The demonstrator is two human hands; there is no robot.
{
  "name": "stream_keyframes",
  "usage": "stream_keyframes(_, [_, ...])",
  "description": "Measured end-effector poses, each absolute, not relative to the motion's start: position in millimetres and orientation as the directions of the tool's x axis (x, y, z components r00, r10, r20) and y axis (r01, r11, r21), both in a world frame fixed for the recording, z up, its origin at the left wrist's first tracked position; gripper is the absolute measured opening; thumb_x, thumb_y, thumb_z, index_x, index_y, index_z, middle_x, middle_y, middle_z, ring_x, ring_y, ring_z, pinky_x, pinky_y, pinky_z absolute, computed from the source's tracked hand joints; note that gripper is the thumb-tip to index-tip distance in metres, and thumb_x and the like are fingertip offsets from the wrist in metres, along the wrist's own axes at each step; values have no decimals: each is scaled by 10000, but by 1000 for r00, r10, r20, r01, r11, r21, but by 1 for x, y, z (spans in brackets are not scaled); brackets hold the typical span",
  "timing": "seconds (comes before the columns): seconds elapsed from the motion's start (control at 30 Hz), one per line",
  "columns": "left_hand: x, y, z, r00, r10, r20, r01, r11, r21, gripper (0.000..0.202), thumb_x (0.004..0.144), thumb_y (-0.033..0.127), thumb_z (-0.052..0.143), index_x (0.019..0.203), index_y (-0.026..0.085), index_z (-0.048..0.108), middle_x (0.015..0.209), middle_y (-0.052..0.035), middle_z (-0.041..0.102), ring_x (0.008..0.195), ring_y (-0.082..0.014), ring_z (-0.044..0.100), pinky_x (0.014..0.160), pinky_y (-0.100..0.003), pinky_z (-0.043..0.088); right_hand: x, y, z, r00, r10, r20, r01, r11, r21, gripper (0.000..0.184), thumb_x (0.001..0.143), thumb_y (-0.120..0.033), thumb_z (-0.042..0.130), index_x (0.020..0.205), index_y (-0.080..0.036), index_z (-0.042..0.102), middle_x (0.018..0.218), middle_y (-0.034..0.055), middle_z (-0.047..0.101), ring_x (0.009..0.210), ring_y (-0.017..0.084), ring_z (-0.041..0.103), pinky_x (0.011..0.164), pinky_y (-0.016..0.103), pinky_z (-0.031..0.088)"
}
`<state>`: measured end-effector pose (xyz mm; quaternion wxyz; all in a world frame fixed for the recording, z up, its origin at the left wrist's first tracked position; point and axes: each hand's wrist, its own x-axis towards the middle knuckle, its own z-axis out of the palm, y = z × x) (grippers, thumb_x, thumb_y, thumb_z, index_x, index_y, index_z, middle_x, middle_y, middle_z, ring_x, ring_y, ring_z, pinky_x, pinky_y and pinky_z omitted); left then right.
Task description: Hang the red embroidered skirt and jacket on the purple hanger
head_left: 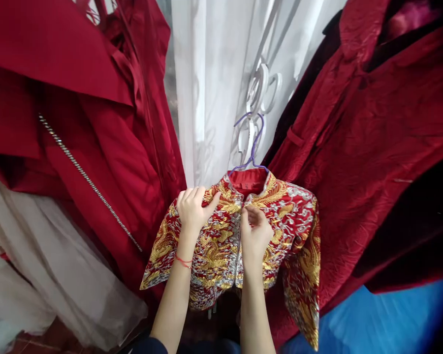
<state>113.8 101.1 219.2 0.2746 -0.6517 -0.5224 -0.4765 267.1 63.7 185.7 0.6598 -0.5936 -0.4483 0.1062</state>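
Observation:
A small red jacket [221,246] with thick gold and silver embroidery hangs on a purple hanger [251,147], which is hooked on a white metal grille [260,91]. My left hand [192,209] rests on the jacket's left chest with its fingers curled against the cloth and the thumb out toward the collar. A red string circles that wrist. My right hand [255,231] is closed in a pinch at the jacket's front opening just below the red collar [249,181]. What it pinches is hidden by the fingers.
Dark red garments hang close on the left [77,123] and right [372,147]. A white curtain [206,83] hangs behind. A beaded strap [88,179] crosses the left garment, above sheer cream fabric [40,275]. A blue surface [384,319] lies at lower right.

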Motion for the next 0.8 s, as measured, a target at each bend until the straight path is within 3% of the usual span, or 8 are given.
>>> stream_keyframes(0.17, [113,104,219,5,409,912,939,-317,137,382,912,532,556,668,242,502,636,-35,598,690,-222,548,677,-354,356,266,46,179,509,795,330,-3,385,-923,380,811,-412,678,1100,-167,705,1167,133,724,1045,238,688,970,427,511])
stream_keyframes(0.27, [113,104,219,5,405,914,933,-331,142,393,909,547,555,665,244,499,632,-34,597,692,-224,549,679,-353,358,264,40,175,514,819,257,-152,382,-912,382,794,-407,709,1104,-183,708,1191,117,718,1064,231,683,1002,433,494])
stream_keyframes(0.57, [114,100,219,10,397,918,930,-342,138,382,915,533,557,672,243,502,639,-33,602,693,-224,539,685,-359,358,261,36,179,493,853,175,-256,334,-907,380,757,-394,734,1076,-187,732,1160,112,729,1071,238,676,950,403,497])
stream_keyframes(0.8, [114,102,219,13,397,918,931,-339,134,387,920,537,546,670,244,499,642,-36,602,696,-226,541,682,-364,361,263,48,180,529,836,147,-268,329,-906,392,714,-428,753,1014,-177,739,1092,104,741,943,214,680,824,352,514])
